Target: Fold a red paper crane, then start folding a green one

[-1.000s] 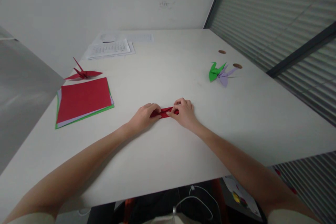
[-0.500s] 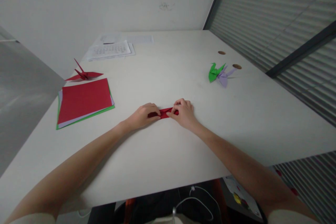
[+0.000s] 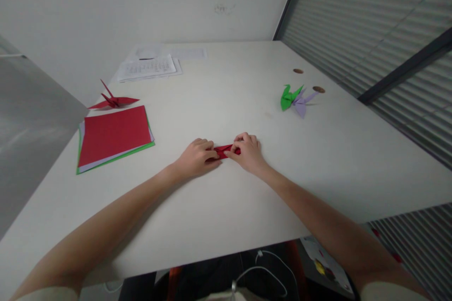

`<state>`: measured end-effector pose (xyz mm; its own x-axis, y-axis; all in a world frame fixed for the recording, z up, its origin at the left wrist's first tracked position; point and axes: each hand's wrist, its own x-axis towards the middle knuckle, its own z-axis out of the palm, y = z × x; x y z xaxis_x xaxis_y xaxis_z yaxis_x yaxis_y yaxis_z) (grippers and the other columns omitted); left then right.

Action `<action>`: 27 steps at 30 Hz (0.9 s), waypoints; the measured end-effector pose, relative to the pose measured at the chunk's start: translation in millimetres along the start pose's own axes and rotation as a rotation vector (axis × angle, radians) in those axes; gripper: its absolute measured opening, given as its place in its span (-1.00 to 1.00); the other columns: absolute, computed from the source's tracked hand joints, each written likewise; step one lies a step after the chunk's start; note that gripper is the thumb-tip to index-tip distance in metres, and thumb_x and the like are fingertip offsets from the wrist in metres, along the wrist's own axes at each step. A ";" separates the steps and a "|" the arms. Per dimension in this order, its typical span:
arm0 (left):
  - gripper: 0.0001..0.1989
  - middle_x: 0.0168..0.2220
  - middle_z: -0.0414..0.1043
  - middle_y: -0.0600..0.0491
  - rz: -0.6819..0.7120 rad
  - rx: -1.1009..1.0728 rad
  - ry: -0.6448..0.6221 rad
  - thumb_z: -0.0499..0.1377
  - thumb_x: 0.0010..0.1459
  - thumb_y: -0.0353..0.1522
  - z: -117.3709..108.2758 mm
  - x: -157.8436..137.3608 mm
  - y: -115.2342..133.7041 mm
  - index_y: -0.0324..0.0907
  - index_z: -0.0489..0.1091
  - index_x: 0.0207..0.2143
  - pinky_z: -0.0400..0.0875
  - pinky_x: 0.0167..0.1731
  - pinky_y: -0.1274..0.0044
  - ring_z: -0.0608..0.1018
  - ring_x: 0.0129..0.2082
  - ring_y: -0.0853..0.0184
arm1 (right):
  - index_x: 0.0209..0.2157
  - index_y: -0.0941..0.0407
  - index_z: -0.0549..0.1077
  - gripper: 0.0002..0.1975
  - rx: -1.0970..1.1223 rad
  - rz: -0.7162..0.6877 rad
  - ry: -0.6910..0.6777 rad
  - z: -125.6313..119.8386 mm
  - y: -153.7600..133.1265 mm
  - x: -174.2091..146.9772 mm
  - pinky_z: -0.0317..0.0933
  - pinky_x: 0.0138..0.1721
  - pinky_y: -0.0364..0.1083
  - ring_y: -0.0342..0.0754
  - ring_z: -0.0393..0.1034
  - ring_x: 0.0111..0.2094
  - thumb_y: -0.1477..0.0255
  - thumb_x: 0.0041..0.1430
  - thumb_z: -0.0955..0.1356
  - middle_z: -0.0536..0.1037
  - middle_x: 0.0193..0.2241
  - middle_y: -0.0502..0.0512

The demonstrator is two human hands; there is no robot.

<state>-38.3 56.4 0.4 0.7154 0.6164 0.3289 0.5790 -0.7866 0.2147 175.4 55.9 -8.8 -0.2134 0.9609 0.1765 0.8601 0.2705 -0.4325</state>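
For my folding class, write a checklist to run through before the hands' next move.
1. Left hand on folded red paper: ok, covering its left end.
2. Right hand on paper: ok, at its right end.
3. Sheet stack clear of both hands: ok, off to the left.
4. Green crane and purple crane apart: cannot tell, they overlap in view.
5. Whole paper in sight: not ok, hands cover both ends.

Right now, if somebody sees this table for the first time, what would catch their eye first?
Probably the red folded paper in front of the person on the white table, with the left hand and right hand both on it. Next, the stack of coloured sheets, red on top, lies to the left, with a red crane just behind it. On the right side, a green crane and a lilac crane sit close together.
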 end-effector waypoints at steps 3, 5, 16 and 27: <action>-0.71 -0.44 0.36 0.01 -0.111 -0.043 0.042 0.15 0.25 -0.19 8.0 3.8 2.4 -0.18 0.49 -0.43 0.24 -0.34 0.46 0.38 -0.41 0.32 | -0.51 0.03 0.53 -0.78 -0.004 0.009 -0.009 0.0 0.3 0.2 0.10 -0.05 0.12 0.13 0.20 -0.06 0.21 0.10 0.43 0.41 -0.14 0.11; -0.76 -0.43 0.38 0.01 -0.168 -0.093 0.041 0.18 0.23 -0.21 9.4 5.3 3.6 -0.17 0.49 -0.39 0.23 -0.33 0.46 0.39 -0.38 0.30 | -0.51 0.03 0.53 -0.79 -0.010 0.008 -0.013 0.0 0.5 0.4 0.10 -0.05 0.13 0.13 0.20 -0.06 0.21 0.10 0.44 0.41 -0.13 0.11; -0.76 -0.41 0.38 0.01 -0.070 0.057 0.036 0.07 0.31 -0.27 8.6 2.3 9.0 -0.13 0.51 -0.26 0.21 -0.33 0.45 0.39 -0.38 0.31 | -0.51 0.03 0.53 -0.76 -0.023 0.005 -0.014 -0.5 0.4 1.1 0.10 -0.03 0.11 0.12 0.21 -0.06 0.18 0.10 0.43 0.41 -0.14 0.10; -0.61 -0.28 0.39 -0.06 0.104 0.222 -0.071 -0.02 0.31 -0.12 -7.6 -4.2 18.3 -0.15 0.43 -0.03 0.30 -0.23 0.36 0.43 -0.32 0.26 | -0.54 0.04 0.51 -0.75 0.011 0.032 -0.031 -1.2 -0.9 3.0 0.08 -0.02 0.15 0.13 0.19 -0.05 0.19 0.10 0.43 0.41 -0.14 0.10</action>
<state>-33.7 39.1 9.9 0.7968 0.5397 0.2716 0.5667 -0.8235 -0.0263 174.6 58.5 -6.8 -0.2000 0.9705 0.1345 0.8616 0.2396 -0.4475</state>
